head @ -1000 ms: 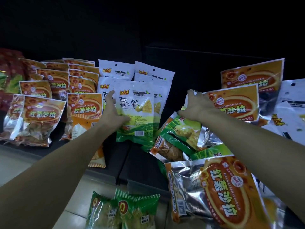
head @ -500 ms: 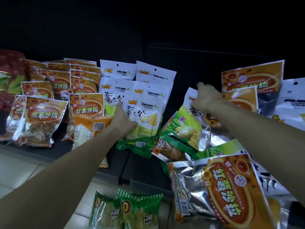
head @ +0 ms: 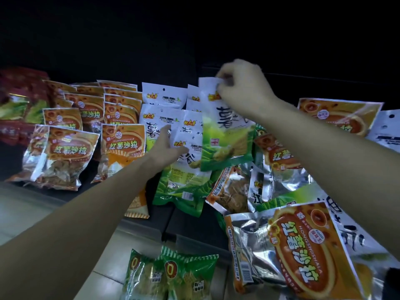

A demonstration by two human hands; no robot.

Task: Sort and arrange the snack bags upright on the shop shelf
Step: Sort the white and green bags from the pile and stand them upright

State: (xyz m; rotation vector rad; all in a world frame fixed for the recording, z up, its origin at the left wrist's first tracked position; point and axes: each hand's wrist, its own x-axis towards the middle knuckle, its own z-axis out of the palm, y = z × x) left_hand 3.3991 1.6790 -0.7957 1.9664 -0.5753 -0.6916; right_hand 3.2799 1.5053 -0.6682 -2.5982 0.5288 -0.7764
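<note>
Right hand [head: 242,87]: raised above the shelf middle; fingers curled, pinching the top edge of a white-and-green snack bag [head: 225,135], which hangs upright, clear of the shelf floor.
Left hand [head: 167,148]: fingers extended and relaxed, resting against the front white-and-green bags [head: 186,169] at the shelf middle; grips nothing.
Orange bags, left [head: 123,144]: stand upright in rows toward the left end of the shelf [head: 186,221].
Loose pile, right [head: 303,245]: orange and silver bags lie tilted and overlapping at the front right of the shelf.
Green packets [head: 173,276]: lie below the shelf's front edge.
</note>
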